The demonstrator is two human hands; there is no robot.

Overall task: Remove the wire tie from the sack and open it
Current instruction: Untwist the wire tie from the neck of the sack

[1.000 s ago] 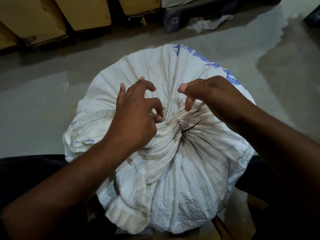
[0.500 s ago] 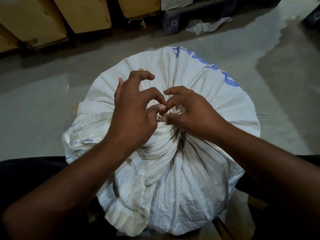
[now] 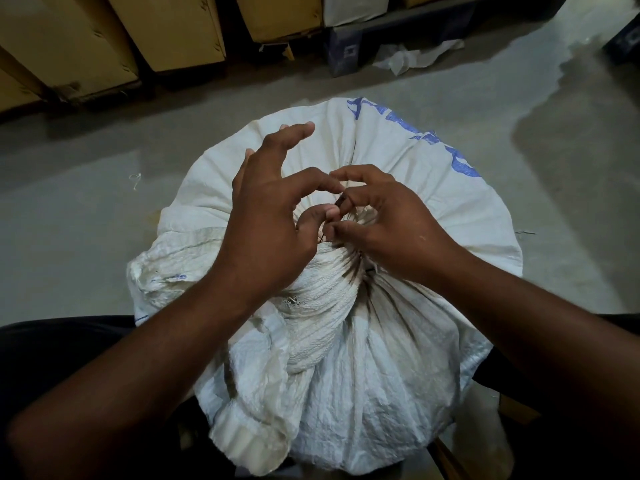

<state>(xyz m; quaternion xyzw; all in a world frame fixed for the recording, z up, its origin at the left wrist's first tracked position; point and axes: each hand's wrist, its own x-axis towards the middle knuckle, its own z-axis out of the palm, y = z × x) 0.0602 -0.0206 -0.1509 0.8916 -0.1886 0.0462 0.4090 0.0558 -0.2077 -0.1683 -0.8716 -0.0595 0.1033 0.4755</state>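
Observation:
A full white woven sack (image 3: 363, 368) with blue print stands on the floor, its gathered neck twisted toward me. A thin dark wire tie (image 3: 338, 202) wraps the neck; only short bits of it show between my fingers. My left hand (image 3: 270, 216) sits on the neck's left side, thumb and forefinger pinching at the tie, other fingers spread. My right hand (image 3: 384, 223) meets it from the right, its thumb and forefinger pinched on the wire's end.
Cardboard boxes (image 3: 166, 29) line the far wall. A crumpled white paper (image 3: 412, 57) lies by a dark crate (image 3: 346, 50). Grey concrete floor (image 3: 86, 209) surrounds the sack, with a darker wet patch (image 3: 571, 140) at right.
My right hand came in from the right to the neck and pinched the wire. Both hands' fingertips have since shifted slightly up at the tie.

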